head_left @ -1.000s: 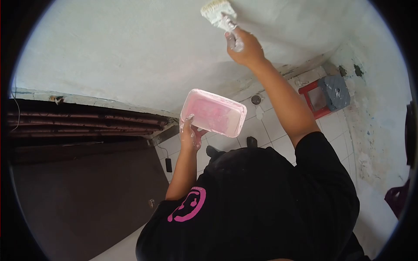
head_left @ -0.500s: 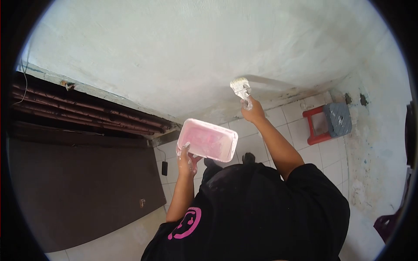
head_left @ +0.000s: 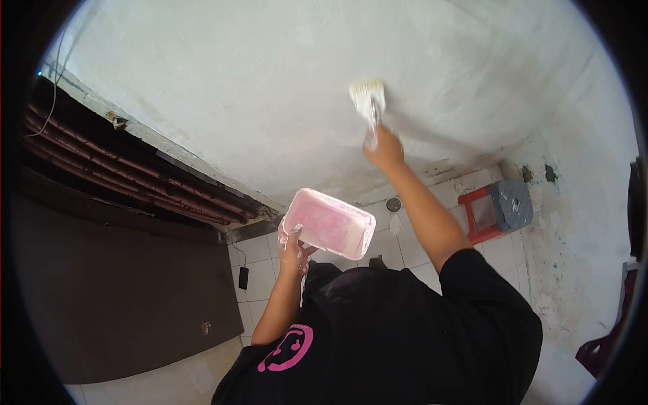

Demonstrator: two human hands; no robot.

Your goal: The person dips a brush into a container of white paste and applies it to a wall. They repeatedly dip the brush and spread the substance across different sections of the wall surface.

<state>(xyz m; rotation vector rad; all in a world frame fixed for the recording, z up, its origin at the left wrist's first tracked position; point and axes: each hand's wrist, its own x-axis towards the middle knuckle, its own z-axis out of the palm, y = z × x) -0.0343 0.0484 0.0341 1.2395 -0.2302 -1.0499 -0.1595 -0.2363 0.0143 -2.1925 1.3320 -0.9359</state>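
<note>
My right hand (head_left: 385,148) is closed round the handle of a wide brush (head_left: 368,101), whose pale bristles point up at the whitish wall (head_left: 236,88). Whether the bristles touch the wall is hard to tell. My left hand (head_left: 293,251), smeared with white, grips the left side of a pink tub (head_left: 329,225), its thumb over the rim. The tub is tilted and shows whitish residue inside.
A red and grey stool (head_left: 496,209) stands on the tiled floor at the right. Dark brown panel (head_left: 128,290) and maroon folded curtain (head_left: 135,172) lie left. A black device (head_left: 243,277) with a cable and a round floor drain (head_left: 393,204) are lower down.
My right hand and the brush have moved up along the wall. The tub in my left hand sits slightly further right and lower in view. The camera view has shifted a little.
</note>
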